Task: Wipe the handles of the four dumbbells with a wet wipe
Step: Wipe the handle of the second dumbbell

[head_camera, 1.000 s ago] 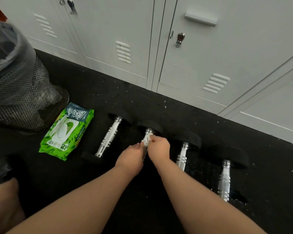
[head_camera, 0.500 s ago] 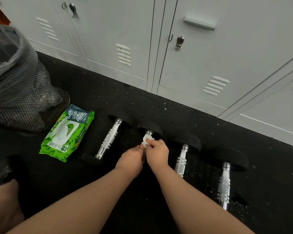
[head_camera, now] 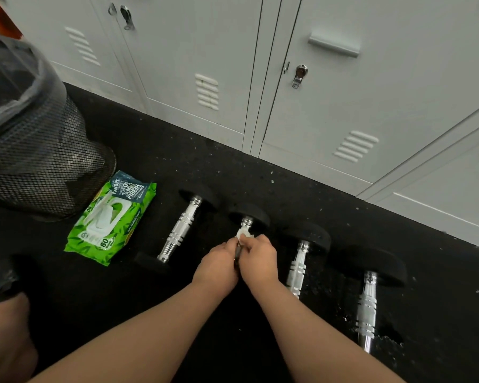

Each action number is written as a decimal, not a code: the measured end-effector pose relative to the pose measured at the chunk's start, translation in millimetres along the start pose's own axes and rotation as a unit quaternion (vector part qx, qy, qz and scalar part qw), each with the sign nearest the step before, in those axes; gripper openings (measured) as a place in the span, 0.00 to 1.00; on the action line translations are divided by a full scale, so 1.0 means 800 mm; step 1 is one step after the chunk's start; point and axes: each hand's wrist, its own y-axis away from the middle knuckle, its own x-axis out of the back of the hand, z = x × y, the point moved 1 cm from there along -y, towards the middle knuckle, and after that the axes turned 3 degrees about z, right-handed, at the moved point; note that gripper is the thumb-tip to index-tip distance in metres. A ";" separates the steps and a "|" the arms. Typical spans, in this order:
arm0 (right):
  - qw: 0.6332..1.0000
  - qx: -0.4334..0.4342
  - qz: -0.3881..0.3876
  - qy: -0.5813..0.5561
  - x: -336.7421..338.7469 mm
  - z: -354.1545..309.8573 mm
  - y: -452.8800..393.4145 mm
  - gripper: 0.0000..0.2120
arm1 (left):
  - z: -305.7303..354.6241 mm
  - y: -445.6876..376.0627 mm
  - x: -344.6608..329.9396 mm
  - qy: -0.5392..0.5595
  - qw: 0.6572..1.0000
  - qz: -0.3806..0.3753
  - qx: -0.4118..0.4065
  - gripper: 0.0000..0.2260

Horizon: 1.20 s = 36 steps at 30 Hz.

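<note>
Several dumbbells with chrome handles and black ends lie side by side on the black floor. The first dumbbell (head_camera: pixel 181 227) is at the left, untouched. Over the handle of the second dumbbell (head_camera: pixel 246 221) my right hand (head_camera: pixel 259 258) grips a white wet wipe (head_camera: pixel 243 234) wrapped round the bar. My left hand (head_camera: pixel 217 268) curls round the same handle just below it. The third dumbbell (head_camera: pixel 297 265) and fourth dumbbell (head_camera: pixel 368 305) lie to the right.
A green pack of wet wipes (head_camera: pixel 111 218) lies left of the dumbbells. A black mesh waste bin (head_camera: pixel 39 158) with a plastic liner stands at the far left. Grey lockers (head_camera: pixel 329 111) run along the back. My knee (head_camera: pixel 4 333) shows at the bottom left.
Both hands slid a little down the second dumbbell's handle toward me, the wipe moving with my right hand. The camera shifted slightly.
</note>
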 end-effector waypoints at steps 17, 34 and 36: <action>0.955 -0.093 -0.100 -0.265 0.045 -0.004 -0.010 0.06 | -0.017 0.000 0.040 0.087 0.990 0.110 0.025 0.08; 0.896 0.308 -0.131 0.292 0.017 0.035 -0.027 0.29 | -0.002 -0.076 0.029 0.129 0.990 0.038 0.048 0.04; 0.911 0.296 -0.090 0.271 0.013 0.042 -0.023 0.29 | -0.002 -0.078 0.026 0.124 0.991 0.033 0.048 0.05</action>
